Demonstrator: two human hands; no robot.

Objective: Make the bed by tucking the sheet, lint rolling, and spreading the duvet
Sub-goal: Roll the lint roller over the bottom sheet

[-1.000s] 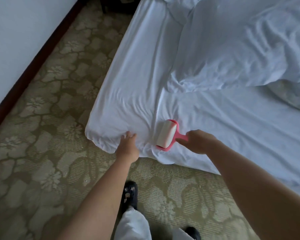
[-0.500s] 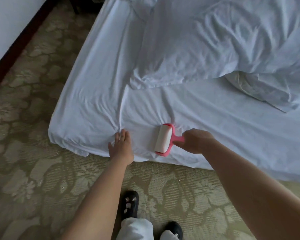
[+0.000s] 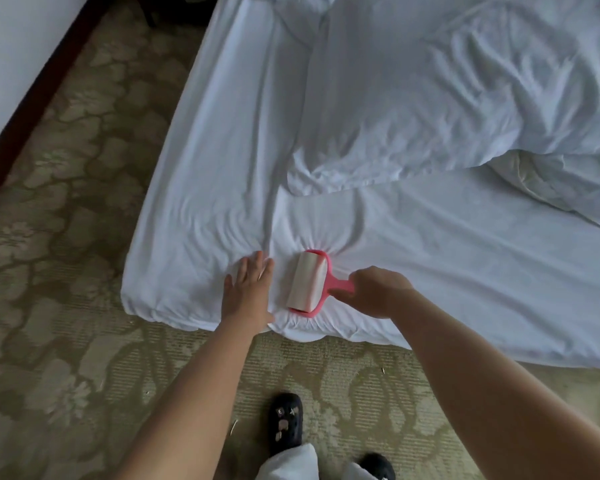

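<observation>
Patterned olive carpet (image 3: 66, 209) borders the white bed sheet (image 3: 447, 271); right hand (image 3: 378, 292) grips the pink-handled lint roller (image 3: 307, 284) near the edge (now angled further in), left hand (image 3: 248, 292) flattened alongside.

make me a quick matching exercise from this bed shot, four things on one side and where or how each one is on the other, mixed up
Column one:
1. left hand
2. right hand
3. lint roller
4. duvet

Column two:
a. bunched up on the far part of the bed
b. flat on the sheet, fingers straight
c. lying on the sheet between the two hands
d. gripping a pink handle

Pairs: 1-b, 2-d, 3-c, 4-a
</observation>
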